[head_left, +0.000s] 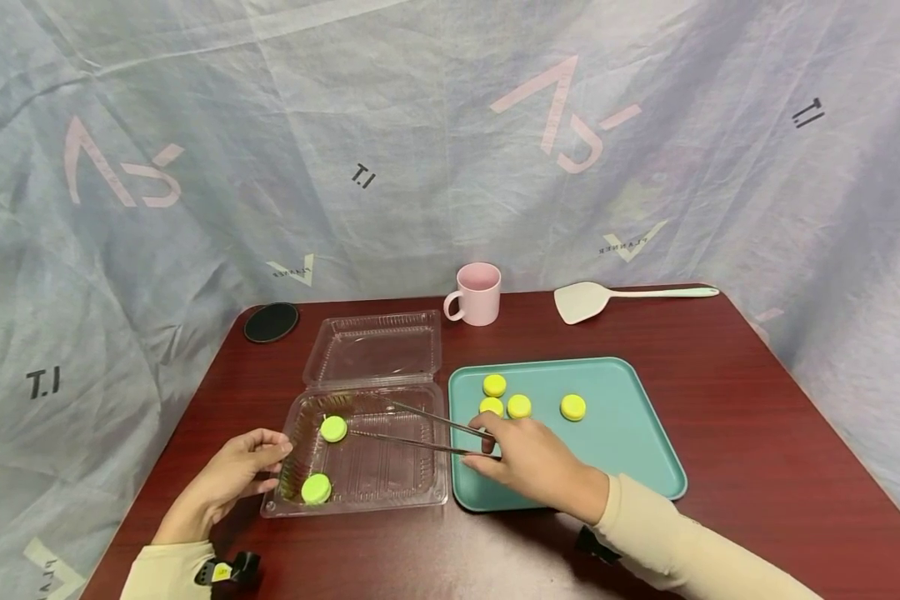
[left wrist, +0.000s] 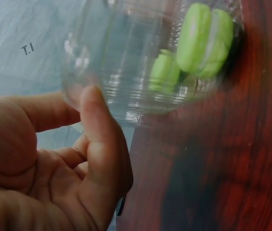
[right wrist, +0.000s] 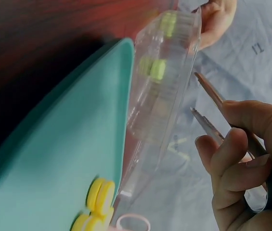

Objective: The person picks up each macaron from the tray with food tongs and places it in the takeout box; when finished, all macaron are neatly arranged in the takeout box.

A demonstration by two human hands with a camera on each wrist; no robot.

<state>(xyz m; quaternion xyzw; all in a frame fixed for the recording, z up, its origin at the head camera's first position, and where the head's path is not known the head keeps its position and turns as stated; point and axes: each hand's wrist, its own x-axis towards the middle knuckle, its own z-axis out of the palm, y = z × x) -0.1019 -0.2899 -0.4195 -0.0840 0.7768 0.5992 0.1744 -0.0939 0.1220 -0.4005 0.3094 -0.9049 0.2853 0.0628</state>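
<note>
My right hand point(head_left: 528, 462) holds metal tweezers point(head_left: 420, 443) by the near end. Their two tips stand apart over the clear plastic box point(head_left: 375, 503), and nothing is between them. Inside the box lie two green macarons, one point(head_left: 333, 429) farther back and another point(head_left: 317, 489) in the front left corner. At the box's left rim, my left hand point(head_left: 232, 471) pinches the plastic between thumb and index finger, as the left wrist view point(left wrist: 95, 139) shows. Several yellow macarons point(head_left: 573, 407) sit on the teal tray point(head_left: 615, 467), partly beside my right hand.
Behind the box its hinged lid point(head_left: 375, 350) lies folded back. A pink mug point(head_left: 480, 296) stands at the back edge, with a white spatula point(head_left: 585, 302) to its right. A black round coaster point(head_left: 272, 322) lies at the back left. A grey printed cloth point(head_left: 390, 125) hangs behind the table.
</note>
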